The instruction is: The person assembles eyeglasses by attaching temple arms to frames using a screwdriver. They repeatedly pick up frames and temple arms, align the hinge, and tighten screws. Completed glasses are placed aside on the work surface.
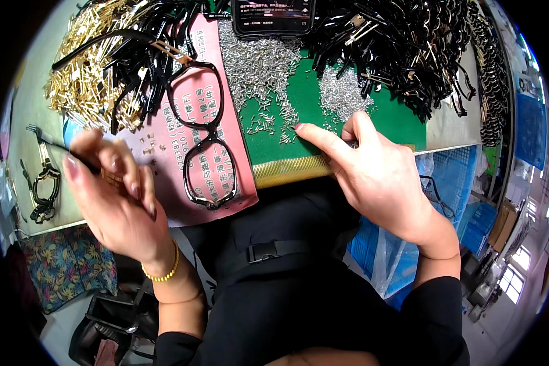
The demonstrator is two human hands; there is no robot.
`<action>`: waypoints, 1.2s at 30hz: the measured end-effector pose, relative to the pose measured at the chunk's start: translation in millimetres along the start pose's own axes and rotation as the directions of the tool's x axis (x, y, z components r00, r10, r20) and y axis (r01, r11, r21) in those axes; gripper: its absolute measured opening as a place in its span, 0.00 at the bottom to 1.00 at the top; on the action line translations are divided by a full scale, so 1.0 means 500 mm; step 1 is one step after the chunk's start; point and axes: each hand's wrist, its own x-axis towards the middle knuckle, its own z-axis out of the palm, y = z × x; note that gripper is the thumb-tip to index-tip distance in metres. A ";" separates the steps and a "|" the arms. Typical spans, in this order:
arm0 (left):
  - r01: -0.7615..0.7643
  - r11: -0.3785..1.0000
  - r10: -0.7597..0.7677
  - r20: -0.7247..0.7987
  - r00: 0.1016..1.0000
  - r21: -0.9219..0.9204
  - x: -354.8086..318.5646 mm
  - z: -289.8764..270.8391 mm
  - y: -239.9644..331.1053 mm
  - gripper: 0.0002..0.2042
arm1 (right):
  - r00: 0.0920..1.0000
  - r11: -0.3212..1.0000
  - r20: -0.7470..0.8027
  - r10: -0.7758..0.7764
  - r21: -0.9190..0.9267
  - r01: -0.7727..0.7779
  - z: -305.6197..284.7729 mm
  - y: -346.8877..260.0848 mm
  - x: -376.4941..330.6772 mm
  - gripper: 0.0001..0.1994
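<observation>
My left hand (113, 189) is blurred and grips a thin black eyeglass temple arm (46, 141) that sticks out to the left. A black eyeglass frame front (202, 137) lies on a pink paper sheet (226, 104) just right of that hand. My right hand (372, 171) rests on the green mat (311, 91), its index finger and thumb pinched at the small silver screws (287, 131) scattered there. Whether a screw sits between the fingertips cannot be made out.
A heap of gold metal hinge parts (82, 73) lies at the upper left. Piles of black temple arms (402, 43) fill the top and right. A phone (273, 15) stands at the top centre. Blue crates (463, 183) sit right of the table.
</observation>
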 end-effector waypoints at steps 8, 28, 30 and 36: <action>-0.331 0.623 0.278 0.195 0.941 0.708 -0.081 -0.098 -0.032 0.05 | 1.000 0.998 0.009 0.016 -0.060 -0.015 0.005 -0.005 0.009 0.33; -0.558 0.655 0.182 0.611 0.770 0.509 -0.098 -0.070 -0.045 0.15 | 0.919 0.900 0.018 -0.393 0.210 0.381 0.025 -0.047 0.057 0.38; -0.568 0.640 0.187 0.613 0.768 0.518 -0.096 -0.066 -0.044 0.15 | 0.919 0.897 0.020 -0.393 0.227 0.379 0.024 -0.047 0.058 0.38; -0.629 0.566 0.190 0.659 0.728 0.532 -0.090 -0.054 -0.034 0.16 | 0.924 0.907 0.037 -0.381 0.211 0.366 0.024 -0.050 0.062 0.35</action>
